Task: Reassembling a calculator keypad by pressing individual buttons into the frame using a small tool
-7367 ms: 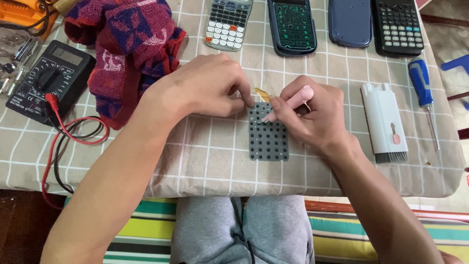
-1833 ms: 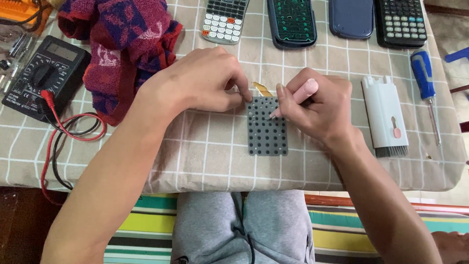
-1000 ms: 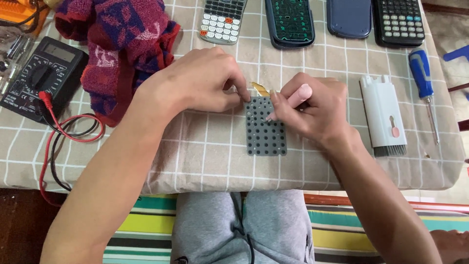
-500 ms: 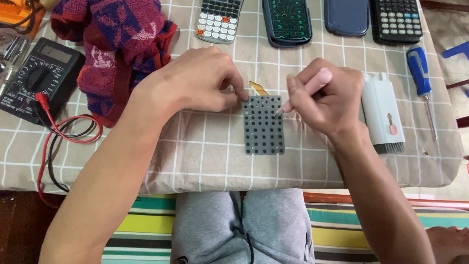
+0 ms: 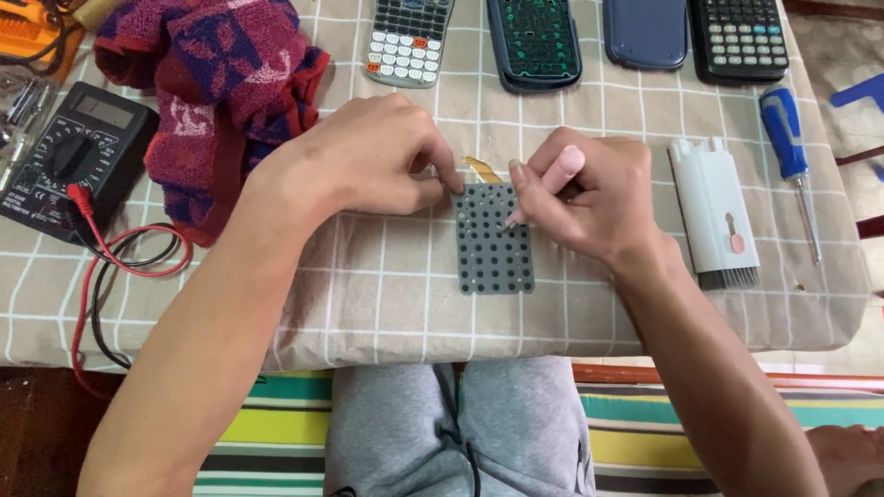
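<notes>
Left hand (image 5: 368, 161) pins grey keypad mat (image 5: 494, 241) — right hand (image 5: 589, 198) presses pink tool (image 5: 551, 179) onto it.

Keypad mat (image 5: 495, 241) under my hands: matt grey rubber, dotted with holes. Pink tool (image 5: 551, 179) in my right hand (image 5: 589, 198): smooth plastic. Bench cover (image 5: 368, 294): checked woven cloth, matt. Far left towel (image 5: 216, 87): rough terry. Multimeter (image 5: 69, 156): matt black plastic. Right screwdriver (image 5: 794, 161): glossy blue handle, metal shaft. White brush case (image 5: 714, 207): smooth plastic.
</notes>
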